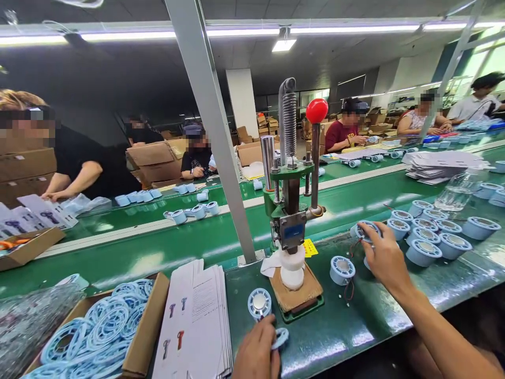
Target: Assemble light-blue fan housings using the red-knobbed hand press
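My left hand (pixel 256 351) is at the front edge of the green bench, fingers curled, with a light blue ring (pixel 280 338) held at its side. Just beyond its fingertips lies a light blue round motor housing (pixel 259 303) with a silver disc in the middle. My right hand (pixel 385 259) reaches over the bench to the right, its fingers on another light blue housing (pixel 363 230) with thin wires. One more housing (pixel 342 269) with red wires stands between that hand and a green hand press (pixel 292 231). White round blocks (pixel 292 268) sit under the press ram.
Several housings (pixel 424 247) crowd the bench at right, near a clear plastic container (pixel 453 192). A cardboard box of blue rings (pixel 145 337) and a stack of printed sheets (pixel 197 321) lie left. A slanted metal post (pixel 215 121) rises behind; co-workers sit beyond the green conveyor (pixel 134 252).
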A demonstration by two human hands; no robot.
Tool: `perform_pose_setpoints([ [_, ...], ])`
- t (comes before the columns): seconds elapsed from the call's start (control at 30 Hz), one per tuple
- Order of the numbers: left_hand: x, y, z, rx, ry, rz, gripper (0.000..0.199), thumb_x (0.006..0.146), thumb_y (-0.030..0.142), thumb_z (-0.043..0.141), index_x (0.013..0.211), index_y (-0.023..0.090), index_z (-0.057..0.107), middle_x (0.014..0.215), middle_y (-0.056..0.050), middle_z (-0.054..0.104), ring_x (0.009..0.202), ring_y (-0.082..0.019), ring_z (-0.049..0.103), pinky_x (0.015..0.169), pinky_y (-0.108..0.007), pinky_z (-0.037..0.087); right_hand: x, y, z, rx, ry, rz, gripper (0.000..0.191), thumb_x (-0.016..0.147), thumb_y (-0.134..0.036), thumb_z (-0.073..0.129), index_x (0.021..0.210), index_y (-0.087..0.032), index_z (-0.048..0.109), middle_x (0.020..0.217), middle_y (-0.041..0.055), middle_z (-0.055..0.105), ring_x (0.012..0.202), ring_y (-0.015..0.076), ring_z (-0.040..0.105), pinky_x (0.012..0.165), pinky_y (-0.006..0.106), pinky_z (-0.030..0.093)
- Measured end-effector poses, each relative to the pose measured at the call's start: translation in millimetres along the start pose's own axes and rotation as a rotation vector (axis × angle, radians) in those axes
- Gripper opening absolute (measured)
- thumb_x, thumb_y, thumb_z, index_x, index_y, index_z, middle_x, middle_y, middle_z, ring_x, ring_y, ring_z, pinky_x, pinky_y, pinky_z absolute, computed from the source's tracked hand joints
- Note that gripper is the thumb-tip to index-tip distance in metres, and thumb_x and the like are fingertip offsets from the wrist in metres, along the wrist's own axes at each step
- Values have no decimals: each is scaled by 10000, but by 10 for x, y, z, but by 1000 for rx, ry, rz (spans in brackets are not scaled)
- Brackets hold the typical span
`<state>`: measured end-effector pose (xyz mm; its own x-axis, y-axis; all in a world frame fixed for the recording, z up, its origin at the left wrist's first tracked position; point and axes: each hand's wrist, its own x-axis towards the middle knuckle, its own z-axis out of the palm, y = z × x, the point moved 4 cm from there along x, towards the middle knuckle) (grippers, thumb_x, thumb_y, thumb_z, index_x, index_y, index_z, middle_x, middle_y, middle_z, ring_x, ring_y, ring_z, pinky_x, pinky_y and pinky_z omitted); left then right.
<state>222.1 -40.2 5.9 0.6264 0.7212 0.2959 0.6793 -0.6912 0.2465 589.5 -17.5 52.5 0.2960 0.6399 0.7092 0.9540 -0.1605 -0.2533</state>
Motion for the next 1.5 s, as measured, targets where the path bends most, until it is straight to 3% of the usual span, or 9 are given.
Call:
perform_pose_setpoints([
  [0.1, 18, -184, -8, 2, 20, -22, 272, 788, 64, 474, 979, 214, 598, 1326, -112, 622, 1224, -272, 592, 962, -453, 563, -101, -156, -414, 167, 132, 55, 390, 943, -332, 430, 1277, -189, 572, 1329, 151, 471, 1237, 308, 505, 1013, 483, 470],
  [0.17, -25, -249, 7, -26, 16, -52, 186, 787, 96, 520, 900, 224, 592, 1382, -102, 577, 1285, -295, 535, 997, -502, 533, -250, -355, -613, 336, 57, -7, 372, 939, -328, 459, 1285, -245, 566, 1359, 112, 490, 1275, 279, 499, 1023, 446, 480],
  [0.33, -128, -253, 73, -151, -33, -184, 184, 807, 137, 533, 954, 236, 584, 1441, -92, 516, 1321, -293, 485, 1030, -528, 495, -797, -1167, -621, 641, -571, -414, 442, 848, -125, 517, 1245, -297, 608, 1393, 73, 521, 1235, 191, 567, 966, 279, 522],
  [0.43, -132, -254, 77, -171, -34, -215, 446, 816, 95, 456, 1235, 234, 522, 1473, -108, 471, 1339, -275, 458, 1059, -526, 468, -1028, -1475, -438, 703, -774, -419, 524, 742, -16, 479, 1174, -253, 659, 1360, 108, 549, 1217, 187, 579, 976, 280, 500],
  [0.6, -109, -270, 83, -189, -45, -249, 614, 822, 106, 454, 1414, 257, 403, 1388, -90, 551, 1308, -276, 477, 1071, -537, 449, -1229, -1552, -239, 823, -689, -315, 601, 696, -9, 433, 1213, -228, 649, 1424, 147, 482, 1275, 220, 527, 1005, 354, 476],
  [0.8, -65, -219, -130, -224, 3, -205, 701, 808, 75, 468, 1452, 318, 336, 1399, -64, 546, 1285, -235, 519, 1063, -450, 479, -1497, -1480, -82, 845, -637, -193, 482, 771, -271, 723, 1245, -278, 638, 1408, 146, 496, 1255, 290, 544, 1001, 381, 492],
  [0.93, -23, -119, -376, -202, -4, -69, 758, 828, 96, 506, 1494, 314, 218, 1456, -75, 502, 1323, -229, 498, 1094, -412, 449, -1524, -1532, -20, 835, -558, -107, 510, 721, -138, 667, 1220, -246, 649, 1322, 123, 582, 1179, 256, 609, 966, 326, 525],
  [1.13, 132, 68, -473, -302, -233, 81, 1116, 606, -16, 535, 1520, 406, 53, 1553, 7, 347, 1373, -213, 423, 1120, -390, 398, -1604, -1917, 191, 959, -589, -49, 933, 549, -55, 559, 1456, -148, 359, 1390, 155, 525, 1253, 283, 548, 1012, 404, 496],
  [1.5, 139, -63, -610, -417, -325, -19, 1032, 643, -11, 479, 1526, 367, 103, 1583, -2, 259, 1431, -223, 312, 1148, -490, 323, -1703, -2082, 313, 915, -501, -50, 1103, 626, -102, 666, 1539, -271, 69, 1344, 89, 582, 1146, 254, 633, 917, 336, 559],
])
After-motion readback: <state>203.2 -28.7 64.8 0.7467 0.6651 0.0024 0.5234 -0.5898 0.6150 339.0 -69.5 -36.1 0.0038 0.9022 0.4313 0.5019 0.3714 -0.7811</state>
